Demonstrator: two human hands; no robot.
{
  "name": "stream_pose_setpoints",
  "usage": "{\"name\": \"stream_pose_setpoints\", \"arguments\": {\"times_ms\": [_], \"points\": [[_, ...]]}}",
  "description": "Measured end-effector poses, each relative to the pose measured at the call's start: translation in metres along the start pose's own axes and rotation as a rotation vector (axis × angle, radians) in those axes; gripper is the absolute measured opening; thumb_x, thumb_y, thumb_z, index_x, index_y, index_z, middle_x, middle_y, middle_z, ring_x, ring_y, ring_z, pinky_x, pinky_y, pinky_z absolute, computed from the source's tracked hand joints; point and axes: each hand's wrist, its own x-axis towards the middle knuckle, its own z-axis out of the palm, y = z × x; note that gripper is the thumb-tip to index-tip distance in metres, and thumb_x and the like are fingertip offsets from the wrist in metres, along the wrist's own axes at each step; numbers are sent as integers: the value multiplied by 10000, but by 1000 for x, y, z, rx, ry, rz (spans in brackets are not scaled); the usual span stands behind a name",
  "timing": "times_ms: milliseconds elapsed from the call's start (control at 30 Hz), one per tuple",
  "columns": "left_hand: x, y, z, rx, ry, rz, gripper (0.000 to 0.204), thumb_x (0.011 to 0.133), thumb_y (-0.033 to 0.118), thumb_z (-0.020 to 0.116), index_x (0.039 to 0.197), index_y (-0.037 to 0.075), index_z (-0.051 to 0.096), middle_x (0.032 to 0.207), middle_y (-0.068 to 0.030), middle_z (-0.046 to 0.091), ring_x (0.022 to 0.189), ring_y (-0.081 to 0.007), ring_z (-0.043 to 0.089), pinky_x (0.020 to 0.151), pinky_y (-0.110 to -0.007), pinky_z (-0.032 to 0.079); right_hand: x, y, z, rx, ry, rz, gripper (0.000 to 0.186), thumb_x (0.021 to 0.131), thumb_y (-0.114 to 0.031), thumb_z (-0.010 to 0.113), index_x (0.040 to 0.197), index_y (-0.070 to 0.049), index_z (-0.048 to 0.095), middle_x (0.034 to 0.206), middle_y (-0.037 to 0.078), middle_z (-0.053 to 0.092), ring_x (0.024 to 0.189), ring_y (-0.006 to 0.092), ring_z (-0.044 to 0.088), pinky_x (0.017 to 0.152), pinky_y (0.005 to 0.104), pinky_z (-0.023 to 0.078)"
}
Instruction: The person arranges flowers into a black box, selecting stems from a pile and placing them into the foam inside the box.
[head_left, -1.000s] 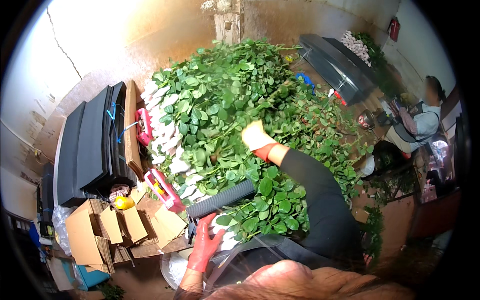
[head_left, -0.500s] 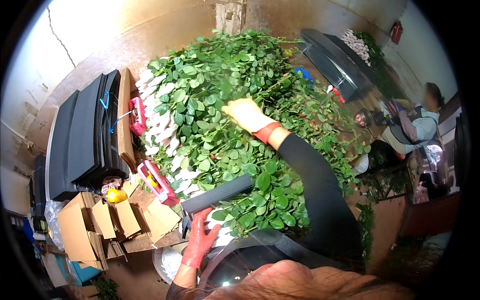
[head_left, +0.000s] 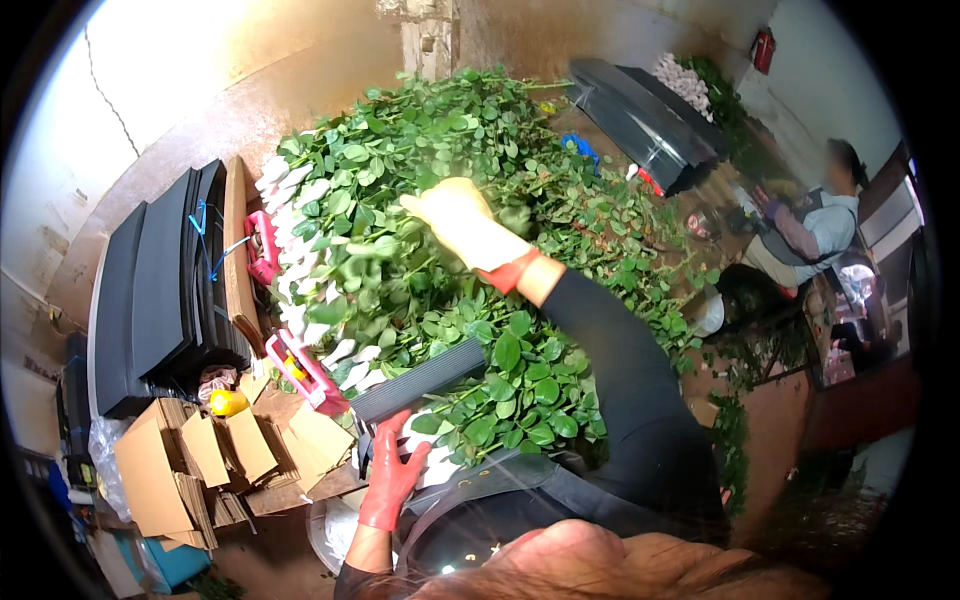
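My right hand [head_left: 462, 222], in a pale yellow glove over a red one, reaches across a large heap of leafy rose stems [head_left: 540, 210]. Its fingers are curled round a leafy stem; leaves beside it are blurred by motion, and the grip is partly hidden. Close to my body, my left hand [head_left: 390, 480] wears a red glove. Thumb and fingers are apart, resting against white-sleeved flower heads [head_left: 435, 465] just below a dark ribbed board [head_left: 420, 380]. More leafy stems [head_left: 515, 400] lie to the right of that board. White-sleeved heads [head_left: 300, 235] line the heap's left side.
Left of the heap stand black sheets [head_left: 165, 275], pink-handled tools [head_left: 305, 372] and cardboard pieces [head_left: 160, 470]. A yellow object [head_left: 228, 402] lies between. At the far right sits a person [head_left: 825, 225] near a dark bin [head_left: 650, 125] and a white bucket [head_left: 706, 312].
My right hand has moved left over the heap, stirring the leaves there. My left hand stays by the ribbed board. The whole view has shifted slightly.
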Motion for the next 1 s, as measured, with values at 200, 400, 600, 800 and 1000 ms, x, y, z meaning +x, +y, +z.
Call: {"name": "stream_pose_setpoints", "arguments": {"times_ms": [200, 400, 600, 800, 1000], "points": [[-5, -2, -9, 14, 26, 24, 647, 905, 147, 788, 1486, 59, 516, 1430, -180, 538, 1300, -342, 552, 1071, -427, 504, -58, -16, -28, -167, 153, -615, 224, 978, -275, 671, 1168, -249, 787, 850, 88, 750, 732, 295, 706, 681, 422, 537], [-4, -3, -3, -9, 8, 32, 653, 914, 139, 772, 1504, 76, 500, 1427, -172, 524, 1281, -332, 560, 1088, -408, 497, -93, 43, -100, 248, 3, -36, 419, 921, -472, 750, 784, -80, 803, 726, 106, 732, 664, 306, 674, 665, 436, 509], [-4, -3, -4, -4, 15, -4, 643, 916, 163, 767, 1495, 69, 504, 1416, -173, 536, 1338, -352, 521, 1156, -430, 425, -151, 59, -148, -385, 431, -625, 545, 770, 162, 645, 1196, -162, 750, 1070, 128, 769, 974, 334, 737, 891, 398, 593], [-7, -6, -1, -169, 9, -191, 661, 919, 174, 768, 1504, 47, 490, 1396, -176, 558, 1259, -324, 591, 1077, -419, 494, -237, 23, -142, 39, 25, -613, 626, 735, 205, 529, 1232, -117, 732, 1142, 154, 765, 1089, 358, 725, 976, 444, 585], [0, -5, -1, -84, 39, 148, 665, 870, 71, 756, 1480, 52, 493, 1380, -198, 554, 1326, -372, 551, 1117, -417, 461, -294, 84, -46, -346, -174, -517, 447, 816, 96, 600, 1224, -63, 690, 1307, 189, 689, 1231, 397, 645, 1055, 469, 522]]}}
